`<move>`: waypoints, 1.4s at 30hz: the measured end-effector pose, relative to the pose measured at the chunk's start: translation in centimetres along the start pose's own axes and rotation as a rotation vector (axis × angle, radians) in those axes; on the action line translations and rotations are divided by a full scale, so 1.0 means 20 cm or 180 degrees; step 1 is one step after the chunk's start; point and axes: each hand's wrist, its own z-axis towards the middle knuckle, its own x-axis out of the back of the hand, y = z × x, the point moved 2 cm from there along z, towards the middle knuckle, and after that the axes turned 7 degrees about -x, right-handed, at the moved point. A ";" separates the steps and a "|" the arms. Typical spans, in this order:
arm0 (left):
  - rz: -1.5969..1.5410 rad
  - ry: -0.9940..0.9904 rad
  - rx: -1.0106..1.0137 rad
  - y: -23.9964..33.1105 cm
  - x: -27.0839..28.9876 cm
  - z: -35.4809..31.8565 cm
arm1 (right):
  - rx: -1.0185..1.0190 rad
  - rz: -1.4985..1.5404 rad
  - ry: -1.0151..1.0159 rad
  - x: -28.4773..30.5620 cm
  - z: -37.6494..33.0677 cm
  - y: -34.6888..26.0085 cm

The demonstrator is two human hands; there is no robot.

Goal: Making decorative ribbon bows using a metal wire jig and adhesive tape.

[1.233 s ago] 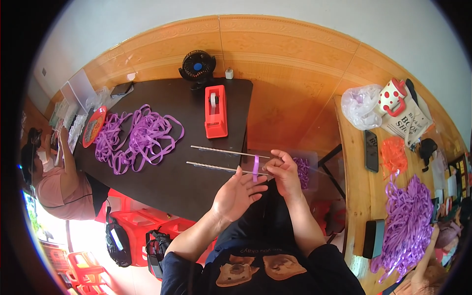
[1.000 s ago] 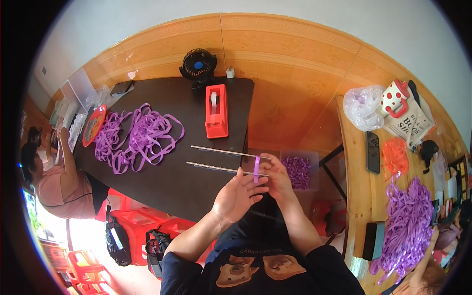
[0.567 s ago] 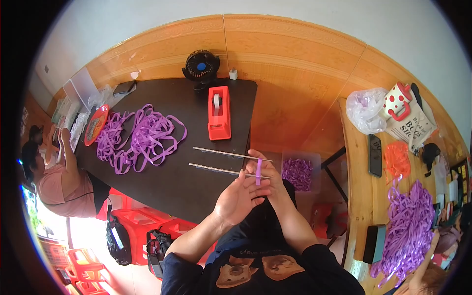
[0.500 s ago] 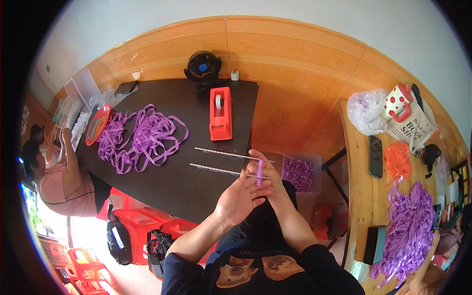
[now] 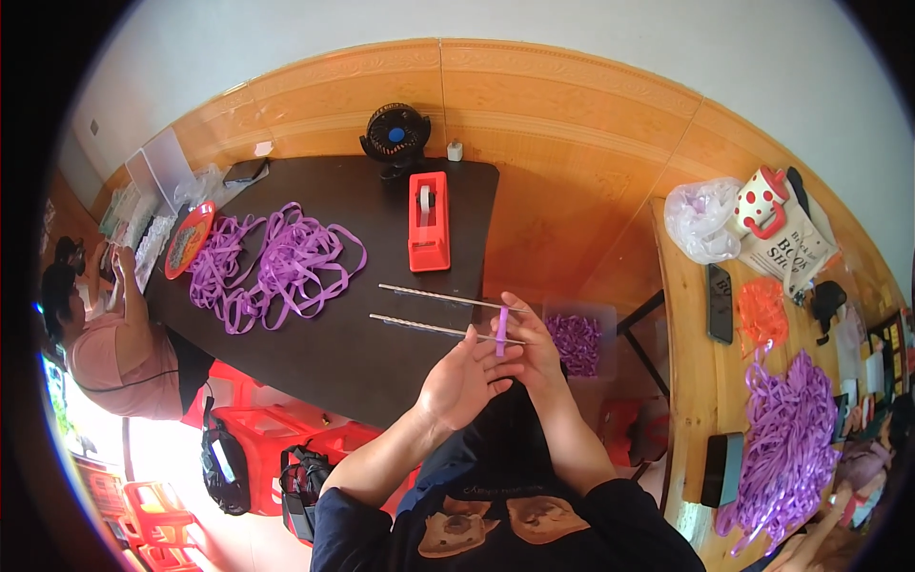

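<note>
Since that big dark-brown bench has a loose tangle of flat purple ribbon lying on it, you've probably got plenty left to get through. On the done side, maybe, the clear plastic tub beyond your right hand has a pile of small shiny purple pieces, hard to say if they're finished. Pose-wise, your left hand is palm up, fingers loosely spread, thumb right by the lower of two thin silver twisted metal rods. Your right hand is curled behind the rod ends; can't tell if it's pinching anything. The narrow purple ribbon strip crosses both rods near those fingers, so that one looks unfinished.
</note>
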 end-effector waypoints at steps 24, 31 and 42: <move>0.0146 -0.0068 -0.0013 -0.01 -0.01 0.00 | 0.0267 -0.0239 0.0712 -0.13 -0.11 -0.01; 0.0129 -0.0024 -0.0018 -0.01 -0.02 0.01 | 0.3193 -0.3841 0.1637 -0.25 -0.19 -0.10; 0.0037 -0.0020 -0.0011 -0.01 0.01 0.01 | 0.1846 -0.4563 0.1404 -0.36 -0.05 -0.19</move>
